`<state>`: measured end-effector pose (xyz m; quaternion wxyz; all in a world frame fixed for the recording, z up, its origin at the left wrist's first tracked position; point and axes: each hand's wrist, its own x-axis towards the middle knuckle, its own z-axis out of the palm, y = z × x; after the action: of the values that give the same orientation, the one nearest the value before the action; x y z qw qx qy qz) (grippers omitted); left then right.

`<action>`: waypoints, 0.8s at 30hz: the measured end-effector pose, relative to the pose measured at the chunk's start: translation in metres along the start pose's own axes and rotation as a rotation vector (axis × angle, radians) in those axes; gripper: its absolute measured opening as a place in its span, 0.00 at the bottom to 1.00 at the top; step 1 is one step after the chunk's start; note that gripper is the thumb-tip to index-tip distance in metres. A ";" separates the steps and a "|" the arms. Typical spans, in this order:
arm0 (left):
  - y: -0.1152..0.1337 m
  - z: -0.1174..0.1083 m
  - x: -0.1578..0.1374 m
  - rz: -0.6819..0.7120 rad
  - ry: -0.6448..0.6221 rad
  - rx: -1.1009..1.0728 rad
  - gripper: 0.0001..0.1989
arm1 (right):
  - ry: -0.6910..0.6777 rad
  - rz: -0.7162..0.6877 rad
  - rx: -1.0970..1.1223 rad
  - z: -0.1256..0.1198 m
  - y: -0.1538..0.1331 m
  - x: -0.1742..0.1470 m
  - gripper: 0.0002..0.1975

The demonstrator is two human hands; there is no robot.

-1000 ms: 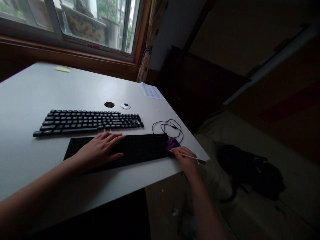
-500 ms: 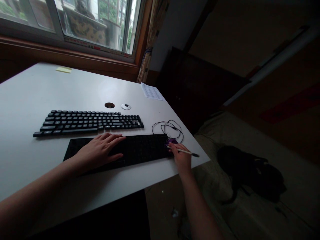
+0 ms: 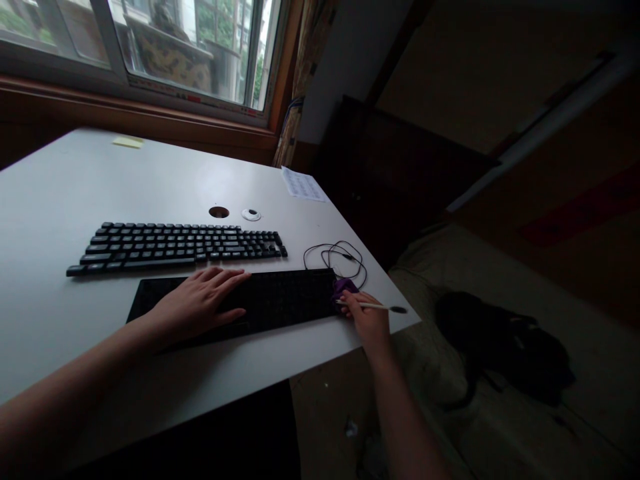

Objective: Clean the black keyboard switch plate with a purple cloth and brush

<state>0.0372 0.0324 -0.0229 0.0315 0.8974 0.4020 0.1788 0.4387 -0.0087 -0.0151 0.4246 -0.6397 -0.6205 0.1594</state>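
A black keyboard base (image 3: 285, 297) lies along the front of the white desk. On its left part my left hand (image 3: 205, 300) rests flat, fingers stretched and thumb apart. My right hand (image 3: 370, 323) is at the base's right end, closed around a thin brush (image 3: 373, 305) with a pale handle and a dark tip pointing right. A purple cloth (image 3: 344, 287) is bunched at the right fingertips, over the base's corner; whether the fingers grip it too, I cannot tell. Behind the base, rows of black keycaps (image 3: 185, 245) are laid out in keyboard order.
A coiled black cable (image 3: 357, 257) lies behind the cloth, near the right edge of the desk (image 3: 165, 177). Farther back are a cable hole (image 3: 219, 212), its round cover (image 3: 251, 215), a printed sheet (image 3: 303, 184) and yellow notes (image 3: 128, 142). A black bag (image 3: 505, 347) lies off to the right.
My right hand has shifted slightly right and down with the brush, exposing more of the purple cloth. The left hand has stayed in place.
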 end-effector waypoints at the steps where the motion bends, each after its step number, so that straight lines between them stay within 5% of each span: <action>1: 0.000 0.000 0.000 0.005 -0.002 0.000 0.37 | 0.018 -0.007 0.002 0.003 0.000 0.002 0.25; 15: 0.001 -0.002 0.001 0.021 -0.029 0.025 0.35 | 0.033 -0.235 -0.230 0.025 -0.015 0.034 0.25; 24: 0.000 0.003 0.000 -0.023 -0.025 0.066 0.40 | -0.091 -0.103 -0.182 -0.008 -0.002 0.006 0.23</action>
<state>0.0381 0.0328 -0.0259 0.0090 0.8953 0.4178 0.1541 0.4437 -0.0058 -0.0069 0.3439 -0.6349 -0.6832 0.1091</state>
